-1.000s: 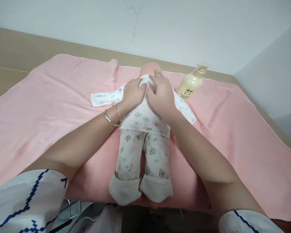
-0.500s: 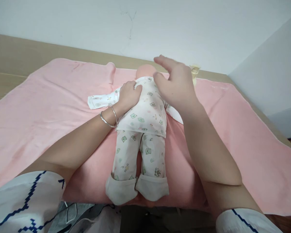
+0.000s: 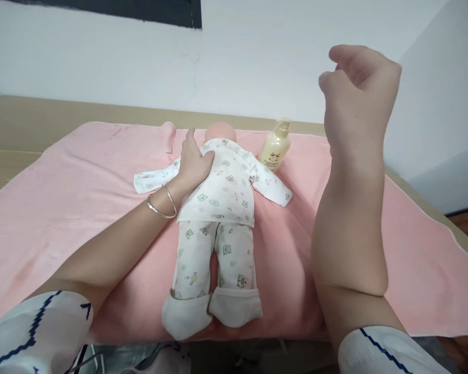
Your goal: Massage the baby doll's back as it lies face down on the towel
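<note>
A baby doll [image 3: 230, 195] in a white printed top and trousers lies on a pink blanket, its bald head [image 3: 220, 131] at the far end and its trouser cuffs folded up near me. My left hand [image 3: 195, 163] rests against the doll's upper left side, thumb and fingers spread, a silver bangle on the wrist. High above the blanket's right part, my right hand [image 3: 361, 98] is raised with bent fingers apart from the thumb and nothing visible in it. A cream pump bottle [image 3: 275, 148] stands beyond the doll's right sleeve.
The pink blanket [image 3: 62, 218] covers most of a wooden surface [image 3: 42, 114] against a white wall [image 3: 253, 62]. A rolled or folded bit of blanket [image 3: 169, 136] sits left of the doll's head. Cables [image 3: 95, 358] show below the front edge.
My right hand has gone from over the doll's shoulder up and to the right, uncovering the right sleeve and bottle. My left hand stays on the doll, its fingers now straighter. The view has tilted up.
</note>
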Tool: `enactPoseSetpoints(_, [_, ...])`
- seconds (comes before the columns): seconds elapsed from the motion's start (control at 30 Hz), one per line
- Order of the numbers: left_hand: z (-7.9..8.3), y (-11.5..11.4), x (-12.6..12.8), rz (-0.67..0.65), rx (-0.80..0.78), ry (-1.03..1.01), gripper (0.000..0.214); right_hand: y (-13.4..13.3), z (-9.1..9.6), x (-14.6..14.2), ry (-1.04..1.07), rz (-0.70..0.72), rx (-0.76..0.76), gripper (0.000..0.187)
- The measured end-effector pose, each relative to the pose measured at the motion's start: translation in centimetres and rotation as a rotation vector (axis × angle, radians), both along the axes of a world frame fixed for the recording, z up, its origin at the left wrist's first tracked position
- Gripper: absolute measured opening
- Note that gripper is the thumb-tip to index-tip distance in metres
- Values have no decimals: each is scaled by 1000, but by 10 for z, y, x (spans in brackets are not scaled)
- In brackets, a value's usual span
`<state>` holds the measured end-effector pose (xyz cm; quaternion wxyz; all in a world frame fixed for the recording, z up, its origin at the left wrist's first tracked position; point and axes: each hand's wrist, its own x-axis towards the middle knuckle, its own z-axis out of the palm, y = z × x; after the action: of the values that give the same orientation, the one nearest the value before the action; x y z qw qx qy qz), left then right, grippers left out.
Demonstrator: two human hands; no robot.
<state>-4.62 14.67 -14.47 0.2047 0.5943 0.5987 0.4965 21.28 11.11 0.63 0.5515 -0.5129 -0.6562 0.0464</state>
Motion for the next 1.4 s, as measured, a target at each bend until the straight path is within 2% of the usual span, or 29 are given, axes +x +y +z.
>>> enactPoseSetpoints(0.07, [13,-8,8,-26,-8,-5,81,1,3,7,38,-9,30,52])
enactPoseSetpoints(0.17, [36,-23,30,-134,-30,-49,71,7,2,9,62,-9,23,55])
enactPoseSetpoints(0.27, [53,-31,57,-277,-69,-140,58,15,-6,3,-70,-119,-57,60])
enactPoseSetpoints(0.37, [67,-25,81,-439,-171,-285,57,24,-18,-3,-261,-227,-47,76])
enactPoseSetpoints(0.5, [89,-3,100,-624,-279,-422,73,40,-37,-8,-451,-196,-81,76])
enactPoseSetpoints(0.67, [110,22,117,-597,-306,-546,77,66,-60,-10,-546,-40,-253,68])
enactPoseSetpoints(0.8, [106,31,123,-589,-316,-582,71,70,-65,-13,-554,12,-316,67])
enactPoseSetpoints(0.93, [92,34,116,-540,-263,-577,69,67,-65,-16,-551,-36,-291,65])
enactPoseSetpoints(1.07, [83,34,94,-509,-222,-479,73,69,-69,-18,-539,-100,-251,63])
enactPoseSetpoints(1.2, [87,30,55,-464,-153,-324,70,72,-68,-22,-580,-165,-244,63])
enactPoseSetpoints(1.33, [97,30,10,-296,-43,-177,69,72,-67,-33,-666,-294,-275,57])
enactPoseSetpoints(1.4, [98,33,-8,-267,-12,-167,74,72,-69,-39,-689,-366,-253,53])
